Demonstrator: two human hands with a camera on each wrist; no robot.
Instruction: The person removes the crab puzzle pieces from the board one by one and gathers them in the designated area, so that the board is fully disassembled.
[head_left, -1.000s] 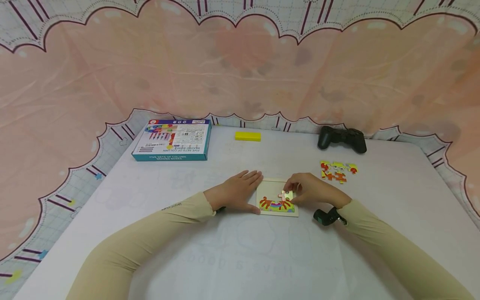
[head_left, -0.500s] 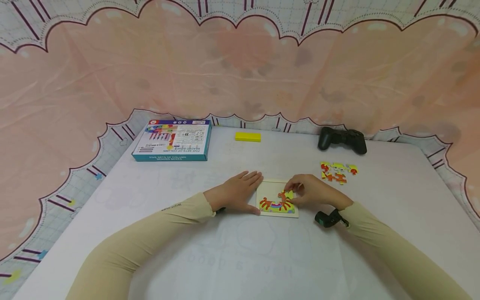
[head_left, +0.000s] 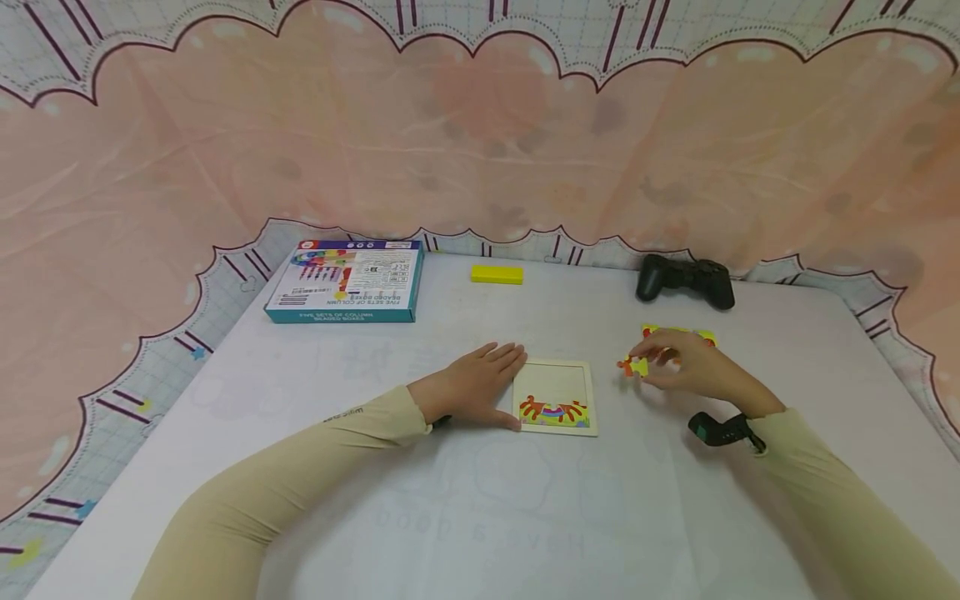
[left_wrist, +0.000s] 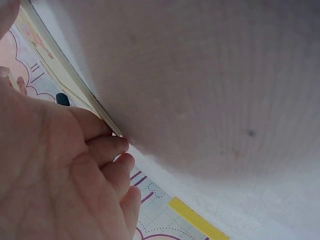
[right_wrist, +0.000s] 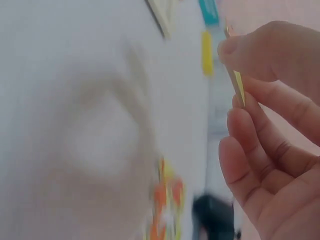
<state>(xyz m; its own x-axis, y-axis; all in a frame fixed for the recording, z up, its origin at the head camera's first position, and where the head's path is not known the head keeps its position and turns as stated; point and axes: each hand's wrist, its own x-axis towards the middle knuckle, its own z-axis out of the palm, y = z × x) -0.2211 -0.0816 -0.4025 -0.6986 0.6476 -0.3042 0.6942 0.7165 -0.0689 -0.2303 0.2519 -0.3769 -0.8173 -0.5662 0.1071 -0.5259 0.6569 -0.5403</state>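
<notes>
A square puzzle board (head_left: 551, 375) lies on the white table, with joined pieces (head_left: 553, 410) showing orange legs and a rainbow along its near side. My left hand (head_left: 482, 382) rests along the board's left edge, fingers extended and thumb near the lower corner. In the left wrist view, its fingertips touch the rim of the board (left_wrist: 75, 75). To the right of the board, my right hand (head_left: 693, 367) pinches a yellow and orange puzzle piece (head_left: 637, 367) above the table. Seen edge-on in the right wrist view, the puzzle piece (right_wrist: 239, 90) sits between thumb and fingers.
Loose puzzle pieces (head_left: 707, 335) lie partly hidden behind my right hand. A black game controller (head_left: 684, 281) stands beyond them. Farther back are a yellow block (head_left: 497, 274) and a flat teal-edged box (head_left: 345, 279). A patterned cloth (head_left: 480, 150) rises behind the table.
My right hand has lifted the puzzle piece off the board and carried it right, toward the loose pieces. My left hand has stayed at the board's edge.
</notes>
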